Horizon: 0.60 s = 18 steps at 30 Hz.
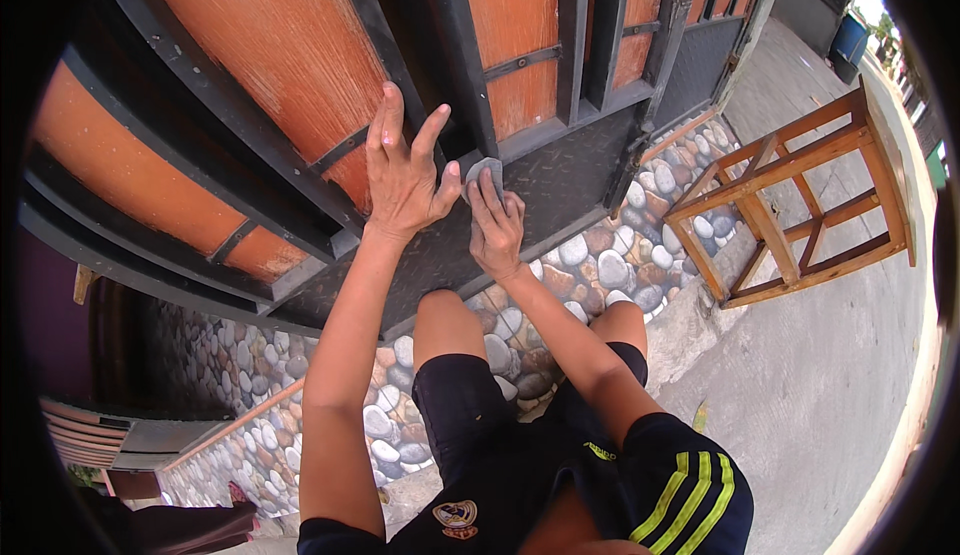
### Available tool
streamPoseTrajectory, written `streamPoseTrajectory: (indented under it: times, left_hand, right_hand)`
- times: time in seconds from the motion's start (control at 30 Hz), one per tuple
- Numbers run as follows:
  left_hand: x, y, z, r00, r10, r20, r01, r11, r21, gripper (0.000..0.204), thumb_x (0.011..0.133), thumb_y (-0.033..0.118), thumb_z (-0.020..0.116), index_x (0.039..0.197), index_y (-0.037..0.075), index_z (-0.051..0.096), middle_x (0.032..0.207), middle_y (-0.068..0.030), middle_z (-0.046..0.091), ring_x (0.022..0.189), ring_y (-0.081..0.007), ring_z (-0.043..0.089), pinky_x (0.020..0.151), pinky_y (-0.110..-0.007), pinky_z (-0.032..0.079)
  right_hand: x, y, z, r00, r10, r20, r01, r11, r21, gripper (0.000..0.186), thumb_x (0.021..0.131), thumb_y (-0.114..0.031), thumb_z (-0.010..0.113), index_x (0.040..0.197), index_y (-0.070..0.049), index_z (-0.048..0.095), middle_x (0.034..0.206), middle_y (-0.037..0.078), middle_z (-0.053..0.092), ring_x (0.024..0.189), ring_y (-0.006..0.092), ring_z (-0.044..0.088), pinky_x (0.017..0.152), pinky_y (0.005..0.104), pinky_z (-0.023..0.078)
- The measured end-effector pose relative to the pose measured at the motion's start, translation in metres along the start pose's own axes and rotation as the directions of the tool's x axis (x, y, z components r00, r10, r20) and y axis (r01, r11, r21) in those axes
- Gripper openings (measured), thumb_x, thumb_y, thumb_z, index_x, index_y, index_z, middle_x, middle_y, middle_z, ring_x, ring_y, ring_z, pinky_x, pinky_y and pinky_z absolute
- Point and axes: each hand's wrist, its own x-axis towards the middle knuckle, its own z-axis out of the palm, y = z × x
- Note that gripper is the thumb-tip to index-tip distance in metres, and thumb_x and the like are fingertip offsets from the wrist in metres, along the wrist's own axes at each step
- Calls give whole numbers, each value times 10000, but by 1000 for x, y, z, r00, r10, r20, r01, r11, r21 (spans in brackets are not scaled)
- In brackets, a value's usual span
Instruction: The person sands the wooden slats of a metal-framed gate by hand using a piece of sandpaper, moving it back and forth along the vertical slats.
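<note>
In front of me stands a gate [545,170] of dark metal bars with orange-brown wood panels [270,45]. My right hand [497,230] presses a grey cloth [486,177] against the dark metal near the foot of an upright bar, fingers laid over it. My left hand [403,170] is raised beside it, to the left, fingers spread and nothing in them. It is in front of an orange panel and bar; whether it touches them I cannot tell.
A wooden stool [790,205] lies on its side at the right, on grey concrete [800,385]. Pebble-patterned paving [385,425] runs below the gate. A blue bin [850,40] stands far right, and dark red fabric [190,527] lies at lower left.
</note>
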Motion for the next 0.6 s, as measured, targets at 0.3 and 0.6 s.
streamPoseTrajectory:
  times: [0.3, 0.6]
  left_hand:
    - [-6, 2, -5, 999, -37, 15, 38, 999, -9, 595, 822, 331, 529, 1377, 172, 382, 1473, -204, 213, 1339, -374, 257, 1080, -451, 294]
    - [1, 6, -5, 999, -32, 13, 32, 999, -11, 589, 788, 269, 603, 1343, 160, 439, 1454, -195, 230, 1341, -366, 257, 1067, -444, 334]
  right_hand:
    - [27, -7, -21, 999, -39, -6, 37, 974, -224, 402, 797, -171, 643, 1189, -88, 619, 1339, 95, 525, 1105, 236, 489, 940, 375, 318]
    - [39, 9, -36, 984, -164, -73, 140, 955, -260, 377, 751, -187, 712, 1123, -163, 663, 1299, 49, 557, 963, 183, 528, 898, 342, 328]
